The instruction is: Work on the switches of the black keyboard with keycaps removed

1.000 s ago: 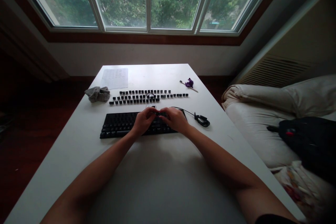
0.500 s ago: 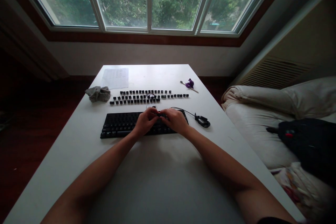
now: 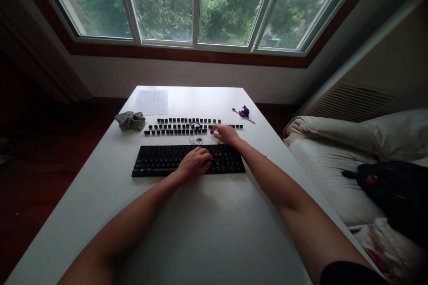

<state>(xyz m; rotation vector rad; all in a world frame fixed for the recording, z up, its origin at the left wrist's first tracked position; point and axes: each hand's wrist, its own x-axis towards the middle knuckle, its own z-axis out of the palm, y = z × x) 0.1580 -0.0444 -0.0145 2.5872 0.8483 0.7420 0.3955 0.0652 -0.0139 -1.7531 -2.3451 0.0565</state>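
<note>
A black keyboard (image 3: 160, 159) lies on the white table. My left hand (image 3: 195, 161) rests over its middle-right part, fingers curled around something dark that I cannot make out. My right hand (image 3: 226, 134) reaches past the keyboard's back edge, fingertips pinched on a black keycap (image 3: 211, 132) at the right end of the front keycap row. Several loose black keycaps (image 3: 175, 132) stand in three rows behind the keyboard. Between these rows and the keyboard lies a small clear round dish (image 3: 196, 140).
A grey cloth (image 3: 129, 121) and a sheet of paper (image 3: 152, 101) lie at the back left of the table (image 3: 207, 222). At the back right is a brush (image 3: 249, 120) with a purple crumpled thing (image 3: 244, 111). A light sofa (image 3: 321, 164) stands to the right, bearing a black bag (image 3: 394, 187).
Both hands were together over the keyboard. My right hand has moved away to the front keycap row, while my left hand has stayed over the keys, slightly lower. The view has shifted a little.
</note>
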